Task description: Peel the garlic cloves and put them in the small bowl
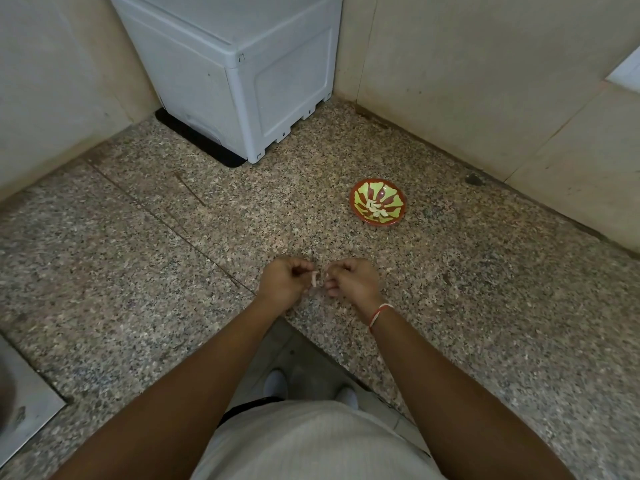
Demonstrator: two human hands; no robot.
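Note:
Over the speckled granite counter (138,271), my left hand (284,284) pinches a pale garlic clove (314,279) between thumb and fingers. My right hand (351,280) is just right of it, fingers curled, with the fingertips at the clove's side; what they pinch is too small to tell. The small bowl (378,206), red-brown rim with a yellow-green pattern, stands on the counter beyond and to the right of my hands. Several peeled cloves (375,209) lie in its middle.
A grey-white plastic box (242,74) stands on a black mat in the far corner. Tiled walls close the counter at the back and right. A metal sink edge (24,403) is at the lower left. The counter's front edge runs under my forearms.

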